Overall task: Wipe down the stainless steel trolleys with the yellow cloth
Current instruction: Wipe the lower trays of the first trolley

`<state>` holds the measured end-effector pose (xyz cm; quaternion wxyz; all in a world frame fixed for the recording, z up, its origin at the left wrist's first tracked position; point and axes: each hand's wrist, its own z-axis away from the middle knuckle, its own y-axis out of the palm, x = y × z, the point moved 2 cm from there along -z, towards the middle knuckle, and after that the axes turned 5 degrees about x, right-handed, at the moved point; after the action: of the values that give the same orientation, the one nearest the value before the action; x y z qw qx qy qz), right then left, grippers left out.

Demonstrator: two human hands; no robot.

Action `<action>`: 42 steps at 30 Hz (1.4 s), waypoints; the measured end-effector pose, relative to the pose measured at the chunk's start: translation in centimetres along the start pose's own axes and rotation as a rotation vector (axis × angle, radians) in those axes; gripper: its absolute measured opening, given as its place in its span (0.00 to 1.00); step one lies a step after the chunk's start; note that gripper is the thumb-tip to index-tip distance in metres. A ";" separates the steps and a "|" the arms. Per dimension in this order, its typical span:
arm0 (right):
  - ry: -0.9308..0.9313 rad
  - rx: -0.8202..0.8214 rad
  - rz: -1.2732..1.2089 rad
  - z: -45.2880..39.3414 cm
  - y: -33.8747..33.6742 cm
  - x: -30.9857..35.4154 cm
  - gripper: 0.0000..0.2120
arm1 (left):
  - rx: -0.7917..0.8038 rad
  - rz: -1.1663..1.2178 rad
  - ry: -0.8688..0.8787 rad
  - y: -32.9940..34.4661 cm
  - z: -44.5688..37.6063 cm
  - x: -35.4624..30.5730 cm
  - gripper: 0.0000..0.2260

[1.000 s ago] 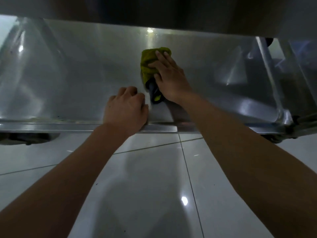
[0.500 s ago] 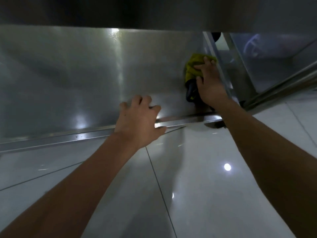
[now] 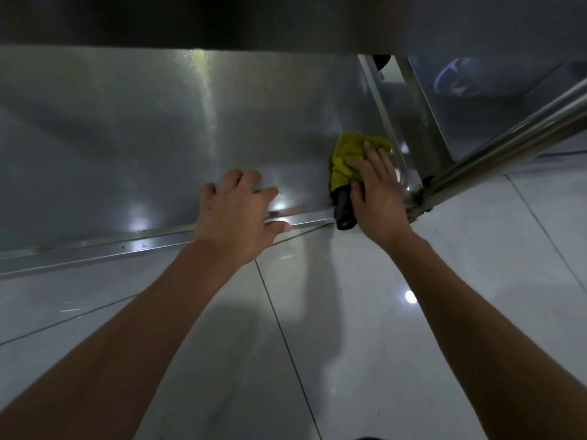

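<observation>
Two risks: right hand [image 3: 378,188], fingers flat on yellow cloth [image 3: 347,154], may snag corner post [image 3: 390,122]; left hand [image 3: 236,214], fingers spread on trolley shelf [image 3: 127,138] rim, could slip.

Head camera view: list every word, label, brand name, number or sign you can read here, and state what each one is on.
None: no readable text shows.
Steel trolley shelf: bare metal, only glare and streaks.
Yellow cloth under the right hand: no tag or print visible.
Bluish shape behind the trolley frame at upper right: too blurred to tell whether it is lettering.
</observation>
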<state>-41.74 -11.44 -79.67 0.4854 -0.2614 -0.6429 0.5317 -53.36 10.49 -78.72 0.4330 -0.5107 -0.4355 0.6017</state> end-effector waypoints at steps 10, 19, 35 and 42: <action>-0.182 0.093 0.138 5.1 3.2 8.1 0.25 | 0.112 0.128 0.076 -1.9 1.5 2.8 0.30; -0.475 0.233 0.335 4.6 7.3 21.9 0.28 | -0.020 0.048 -0.263 -6.3 11.9 15.0 0.20; -0.853 0.409 0.074 8.6 7.5 45.2 0.19 | 0.040 0.164 -0.731 -14.8 31.1 26.0 0.15; -0.915 0.574 0.002 16.8 0.5 56.2 0.19 | 0.028 0.226 -0.908 -24.0 42.3 26.3 0.18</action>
<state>-78.98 29.40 -60.06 0.2074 0.1392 -0.6174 0.7459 -96.20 38.33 -57.62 0.1371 -0.2342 -0.5143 0.8135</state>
